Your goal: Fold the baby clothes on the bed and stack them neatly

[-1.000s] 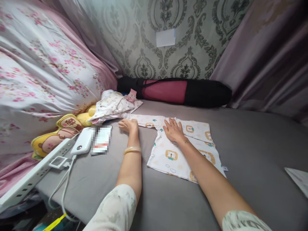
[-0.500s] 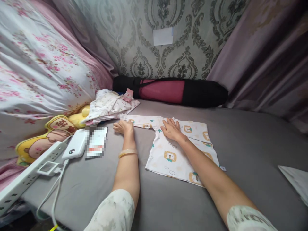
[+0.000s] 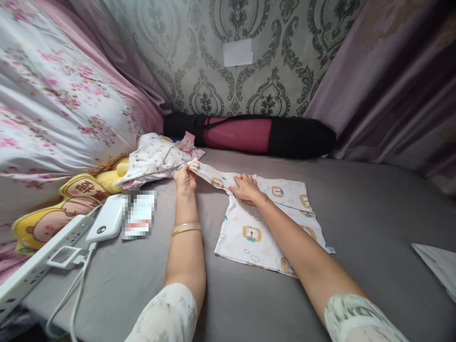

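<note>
A small white shirt (image 3: 235, 249) printed with orange lion faces lies spread on the grey bed sheet (image 3: 228, 304). Its long sleeve (image 3: 206, 175) stretches out to the left. My left hand (image 3: 185, 180) is closed on the sleeve's far end and holds it a little above the sheet. My right hand (image 3: 246, 187) rests on the shirt where the sleeve meets the body, fingers stretched out and slightly bent. My right forearm covers part of the shirt's middle and lower edge.
A crumpled patterned garment (image 3: 153, 159) lies just beyond my left hand. On the left are a yellow plush cushion (image 3: 53, 218), a white power bank (image 3: 106, 218) with cables and a power strip (image 3: 42, 259). Along the wall lies a black and red bag (image 3: 238, 135).
My left hand has risen and moved slightly away from me, lifting the sleeve's end off the sheet. My right hand has shifted slightly left on the shirt.
</note>
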